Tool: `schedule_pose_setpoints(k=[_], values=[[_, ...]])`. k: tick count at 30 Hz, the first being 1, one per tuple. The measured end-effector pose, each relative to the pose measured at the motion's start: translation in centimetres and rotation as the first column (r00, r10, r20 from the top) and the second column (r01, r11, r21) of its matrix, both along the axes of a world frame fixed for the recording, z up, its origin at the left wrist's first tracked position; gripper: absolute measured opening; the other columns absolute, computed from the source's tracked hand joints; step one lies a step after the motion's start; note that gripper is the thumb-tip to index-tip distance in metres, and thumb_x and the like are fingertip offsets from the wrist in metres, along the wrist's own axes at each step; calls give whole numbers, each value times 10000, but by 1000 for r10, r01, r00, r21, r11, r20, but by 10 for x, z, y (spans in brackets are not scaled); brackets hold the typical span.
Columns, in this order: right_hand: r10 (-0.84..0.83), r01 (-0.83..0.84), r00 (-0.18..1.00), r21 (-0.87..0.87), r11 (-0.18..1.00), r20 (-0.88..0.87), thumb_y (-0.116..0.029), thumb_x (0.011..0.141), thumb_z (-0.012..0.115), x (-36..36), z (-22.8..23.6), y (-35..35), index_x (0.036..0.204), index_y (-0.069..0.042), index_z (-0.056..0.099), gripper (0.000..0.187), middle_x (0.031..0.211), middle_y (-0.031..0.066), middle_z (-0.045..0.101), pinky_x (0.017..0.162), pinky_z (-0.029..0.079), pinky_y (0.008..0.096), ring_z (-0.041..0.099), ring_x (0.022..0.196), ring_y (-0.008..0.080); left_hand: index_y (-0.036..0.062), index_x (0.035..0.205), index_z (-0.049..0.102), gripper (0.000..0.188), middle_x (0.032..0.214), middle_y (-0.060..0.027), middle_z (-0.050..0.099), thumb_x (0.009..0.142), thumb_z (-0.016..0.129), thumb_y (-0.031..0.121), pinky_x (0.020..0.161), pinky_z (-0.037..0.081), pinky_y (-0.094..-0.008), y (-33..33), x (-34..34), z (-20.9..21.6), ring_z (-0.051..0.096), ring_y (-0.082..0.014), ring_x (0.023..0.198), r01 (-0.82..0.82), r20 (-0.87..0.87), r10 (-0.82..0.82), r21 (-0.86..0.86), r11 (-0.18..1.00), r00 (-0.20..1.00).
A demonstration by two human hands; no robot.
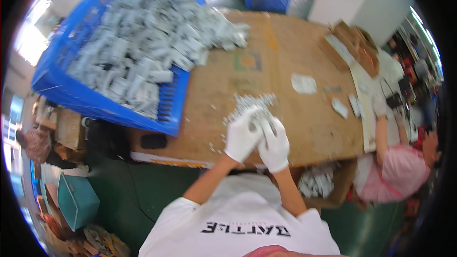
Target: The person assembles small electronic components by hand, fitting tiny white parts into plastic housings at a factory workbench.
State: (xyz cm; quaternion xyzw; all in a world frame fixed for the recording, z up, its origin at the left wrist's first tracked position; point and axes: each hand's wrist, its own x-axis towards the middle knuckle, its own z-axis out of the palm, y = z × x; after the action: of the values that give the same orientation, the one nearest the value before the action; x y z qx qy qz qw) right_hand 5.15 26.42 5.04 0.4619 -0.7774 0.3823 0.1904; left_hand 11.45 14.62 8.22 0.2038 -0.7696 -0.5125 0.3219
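My left hand (243,134) and my right hand (274,145), both in white gloves, meet at the near side of the table. Their fingers are closed together at the tips, and whatever lies between them is blurred and mostly covered by the gloves. Just beyond the fingertips spreads a heap of small white pieces (243,101), with a few strays scattered to its left. A big blue crate (107,110) at the left lies tipped toward the table, full of white plastic parts (143,43) that spill onto the cardboard-covered tabletop (314,128).
Farther right on the table are a white flat piece (303,84), two small white parts (339,108) and a divided cardboard box (350,47). A co-worker in pink (397,171) sits at the right. Below the table edge stands an open carton (340,183) holding white parts.
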Motion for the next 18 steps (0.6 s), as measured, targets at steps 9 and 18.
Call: schedule_pose_setpoints(k=[9,18], values=[[1,1,998,-17,1000,66,13,782,637,20,-7,8,1176,-53,633,399,1196,184,579,757,543,444,644,917,380,80,1176,672,390,1023,-152,718,786,693,86,781,564,-349,24,17,-16,718,-293,912,-101,29,102,-53,993,994],[90,-112,943,49,993,321,-115,767,715,3,13,-2,1303,-45,510,578,1284,223,524,912,516,472,571,1125,432,21,1217,641,416,1047,-201,701,804,660,66,806,553,-387,3,-6,-11,703,-310,914,-31,23,31,13,999,999]])
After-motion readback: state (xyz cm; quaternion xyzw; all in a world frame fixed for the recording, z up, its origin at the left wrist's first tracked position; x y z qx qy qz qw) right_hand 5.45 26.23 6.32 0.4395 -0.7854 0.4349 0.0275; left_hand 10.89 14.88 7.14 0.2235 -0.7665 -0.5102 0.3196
